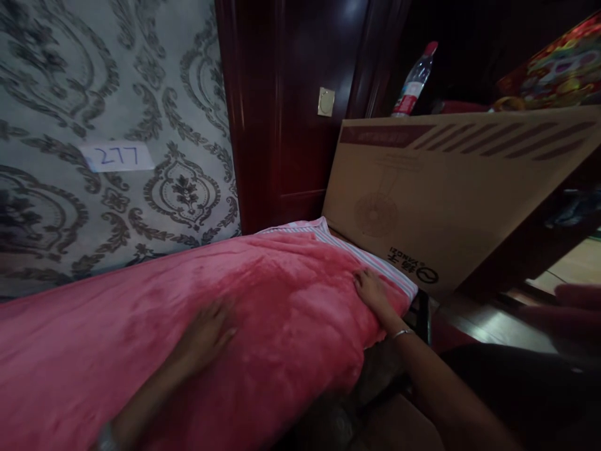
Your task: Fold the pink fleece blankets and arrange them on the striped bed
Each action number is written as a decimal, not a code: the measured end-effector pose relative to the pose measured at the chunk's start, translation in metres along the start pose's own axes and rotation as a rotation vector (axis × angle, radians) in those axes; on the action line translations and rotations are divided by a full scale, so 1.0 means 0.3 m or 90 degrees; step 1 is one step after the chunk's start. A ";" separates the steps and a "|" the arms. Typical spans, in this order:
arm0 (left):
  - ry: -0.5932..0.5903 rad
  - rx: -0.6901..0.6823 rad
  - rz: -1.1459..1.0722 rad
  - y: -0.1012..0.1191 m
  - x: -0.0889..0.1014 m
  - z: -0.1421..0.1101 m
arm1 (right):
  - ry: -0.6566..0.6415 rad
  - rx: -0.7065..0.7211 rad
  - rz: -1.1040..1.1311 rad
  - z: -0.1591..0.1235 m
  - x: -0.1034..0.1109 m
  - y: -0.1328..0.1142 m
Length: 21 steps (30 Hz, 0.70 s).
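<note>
A pink plush blanket (277,313) covers a long, low surface along the wall and hangs down at the front. My left hand (206,335) rests on the middle of it, fingers spread and slightly blurred, with nothing held. Farther right, my right hand (370,291) lies on the blanket near its end, fingers stretched out over the fabric. Just beyond that hand, a striped pink, white and grey cloth (382,266) shows from under the blanket's edge. A bracelet circles the right wrist.
A large cardboard box (404,188) stands past the blanket's end. Behind its top edge are a plastic bottle (416,81) and a colourful package (563,69). Patterned wallpaper (188,188) with a "277" label (117,156) and a dark wooden door panel (291,113) border the far side.
</note>
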State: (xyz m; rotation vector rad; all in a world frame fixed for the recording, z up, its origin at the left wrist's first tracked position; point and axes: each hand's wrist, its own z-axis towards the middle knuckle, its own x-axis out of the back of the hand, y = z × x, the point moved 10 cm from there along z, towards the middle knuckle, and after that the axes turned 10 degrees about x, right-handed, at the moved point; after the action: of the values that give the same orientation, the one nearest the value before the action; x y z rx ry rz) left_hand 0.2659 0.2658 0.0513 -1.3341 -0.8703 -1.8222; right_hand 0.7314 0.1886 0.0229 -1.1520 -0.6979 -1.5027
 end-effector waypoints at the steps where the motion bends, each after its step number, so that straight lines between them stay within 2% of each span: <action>1: -0.026 -0.006 0.002 0.044 -0.017 0.050 | -0.008 -0.002 -0.002 0.004 -0.002 0.006; 4: -0.090 0.021 0.024 0.117 -0.082 0.135 | -0.052 -0.038 0.009 0.039 -0.008 0.038; 8: -0.046 0.050 0.029 0.130 -0.124 0.142 | -0.061 -0.092 0.018 0.178 0.010 0.056; 11: -0.050 0.054 0.023 0.118 -0.151 0.130 | -0.036 -0.091 0.042 0.349 0.009 0.004; 15: -0.036 0.046 0.021 0.105 -0.166 0.128 | -0.032 -0.102 0.089 0.566 -0.053 -0.099; 21: 0.004 0.030 0.020 0.099 -0.192 0.116 | -0.082 -0.149 0.116 0.746 -0.176 -0.185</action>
State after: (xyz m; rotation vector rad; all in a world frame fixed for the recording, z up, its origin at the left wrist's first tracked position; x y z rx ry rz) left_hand 0.3206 0.2881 0.0076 -1.3053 -0.8794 -1.7692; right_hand 0.7430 0.4214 0.0632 -1.4601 -0.4963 -1.3891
